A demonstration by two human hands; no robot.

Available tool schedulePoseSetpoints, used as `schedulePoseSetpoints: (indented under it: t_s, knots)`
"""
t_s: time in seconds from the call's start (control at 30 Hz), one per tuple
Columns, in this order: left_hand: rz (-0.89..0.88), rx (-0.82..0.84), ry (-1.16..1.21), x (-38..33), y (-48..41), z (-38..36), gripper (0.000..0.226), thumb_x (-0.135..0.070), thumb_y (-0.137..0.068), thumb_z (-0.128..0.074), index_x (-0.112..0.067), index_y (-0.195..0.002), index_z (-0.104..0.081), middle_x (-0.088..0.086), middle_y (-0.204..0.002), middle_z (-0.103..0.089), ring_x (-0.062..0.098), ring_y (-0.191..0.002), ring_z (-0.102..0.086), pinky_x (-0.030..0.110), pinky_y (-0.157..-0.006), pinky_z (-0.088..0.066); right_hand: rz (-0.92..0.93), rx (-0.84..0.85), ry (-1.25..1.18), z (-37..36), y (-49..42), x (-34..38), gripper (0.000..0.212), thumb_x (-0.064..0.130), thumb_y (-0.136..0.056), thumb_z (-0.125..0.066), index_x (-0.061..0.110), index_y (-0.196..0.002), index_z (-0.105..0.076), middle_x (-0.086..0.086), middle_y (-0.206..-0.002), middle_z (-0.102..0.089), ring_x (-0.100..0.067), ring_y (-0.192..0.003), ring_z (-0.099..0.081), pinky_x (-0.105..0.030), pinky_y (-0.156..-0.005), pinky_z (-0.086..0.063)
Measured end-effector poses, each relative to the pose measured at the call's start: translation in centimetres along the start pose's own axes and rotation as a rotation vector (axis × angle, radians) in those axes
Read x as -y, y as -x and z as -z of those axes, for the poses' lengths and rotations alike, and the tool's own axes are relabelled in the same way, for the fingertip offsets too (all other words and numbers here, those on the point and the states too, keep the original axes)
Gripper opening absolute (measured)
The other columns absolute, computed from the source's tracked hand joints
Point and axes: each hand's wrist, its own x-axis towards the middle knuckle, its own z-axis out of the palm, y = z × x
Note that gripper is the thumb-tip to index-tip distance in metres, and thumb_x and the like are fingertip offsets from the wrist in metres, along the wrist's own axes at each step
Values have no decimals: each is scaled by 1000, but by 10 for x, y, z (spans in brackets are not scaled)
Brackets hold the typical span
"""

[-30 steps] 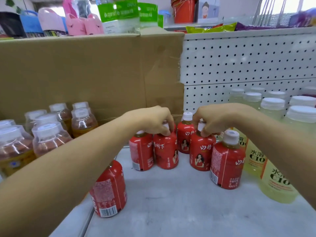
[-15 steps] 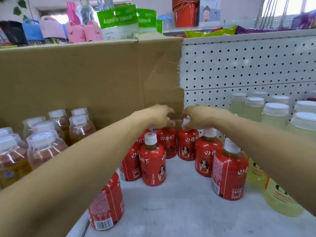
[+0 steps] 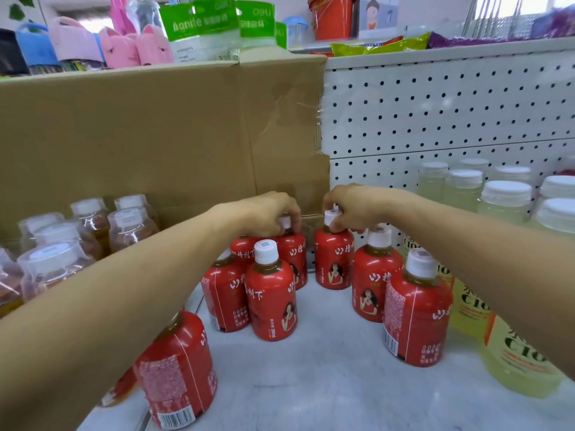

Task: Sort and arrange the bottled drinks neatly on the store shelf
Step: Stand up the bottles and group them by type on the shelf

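1. Two bare hands reach to the far middle of a pale grey shelf point(image 3: 326, 384), seen from the head camera looking down along both forearms.
2. The left hand point(image 3: 264, 214) curls its fingers over the white cap of the far-left red bottle point(image 3: 295, 259), holding it by the top.
3. The right hand point(image 3: 351, 206) pinches the white cap of the far-right red bottle point(image 3: 334, 262) with bent fingertips.
4. Both held bottles stand upright, near each other with a small gap, just in front of a tall cardboard box point(image 3: 140, 135).
5. Other red bottles stand upright nearer the viewer. A front red bottle point(image 3: 270, 293) leads a tight cluster on the left, and a right red bottle point(image 3: 417, 309) stands near the right forearm.
6. Plastic-wrapped amber drinks point(image 3: 56, 262) sit at far left. Pale yellow drinks point(image 3: 504, 206) with white caps fill the right, before a white pegboard point(image 3: 451, 113).
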Motion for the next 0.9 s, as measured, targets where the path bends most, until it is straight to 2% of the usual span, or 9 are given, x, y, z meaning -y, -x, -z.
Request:
schedulePoseSetpoints:
  t_s: [0.1, 0.17, 0.37, 0.47, 0.53, 0.67, 0.77, 0.83, 0.9]
  knots:
    - [45, -71, 22, 0, -1, 1, 26, -22, -88, -68, -29, -113, -64, -5, -117, -59, 18, -105, -58, 36, -88, -50, 30, 12, -21, -3, -6, 3, 39, 20, -93, -65, 17, -129, -51, -1, -98, -58, -17, -69, -63, -27, -56, -49]
    - [89, -110, 9, -3, -1, 3, 32, -34, -87, -72, -22, -116, -63, -1, -113, -60, 20, -99, -60, 35, -84, -52, 45, 12, -21, -4, -10, 6, 39, 19, -93, -64, 16, -130, -51, -6, -106, -61, -21, -74, -66, -33, -65, -56]
    - [120, -64, -42, -9, 2, 3, 33, -25, -90, -69, -21, -122, -63, 3, -119, -58, 22, -100, -58, 34, -84, -49, 29, 27, -31, -5, -9, 11, 46, 18, -95, -62, 15, -138, -46, -8, -112, -63, -24, -84, -69, -38, -77, -59]
    - [191, -23, -44, -18, 15, 14, 51, -40, -95, -61, -23, -141, -49, 4, -133, -58, 23, -113, -57, 34, -92, -46, -6, 42, -45, 6, 8, 7, 60, 29, -96, -62, 16, -147, -34, -4, -116, -61, -24, -99, -65, -39, -89, -54]
    - [192, -31, -39, -27, 35, 23, 53, -52, -97, -50, -25, -143, -47, 2, -126, -65, 21, -116, -56, 38, -101, -45, -34, 38, 7, 15, 26, 3, 64, 41, -95, -61, 20, -149, -33, -2, -131, -57, -20, -105, -59, -37, -93, -50]
    - [152, 119, 18, -38, 83, 22, 45, -65, -87, -57, -36, -122, -62, -12, -113, -66, 10, -92, -68, 39, -93, -52, -144, 134, 85, 20, 60, -1, 48, 44, -91, -65, 23, -132, -53, -2, -117, -63, -16, -78, -64, -27, -61, -52]
    - [143, 89, 22, -36, 92, 11, 34, -48, -83, -74, -32, -112, -65, -9, -100, -66, 8, -64, -72, 37, -79, -59, -177, 87, 52, 14, 66, 0, 32, 27, -86, -75, 11, -113, -68, -4, -84, -71, -19, -65, -71, -29, -54, -57]
    - [116, 28, 31, -34, 88, 8, 27, -37, -84, -75, -28, -109, -68, -8, -90, -66, 9, -64, -70, 34, -75, -58, -156, 29, 33, 9, 64, 1, 22, 18, -84, -75, 8, -103, -71, -4, -80, -71, -16, -60, -70, -25, -52, -56]
    - [85, -4, -4, -36, 82, 7, 26, -28, -86, -74, -26, -112, -68, -15, -85, -57, 12, -76, -62, 30, -73, -48, -110, 4, 8, 5, 62, 4, 18, 13, -85, -74, 11, -102, -71, -3, -82, -70, -13, -58, -68, -21, -48, -51]
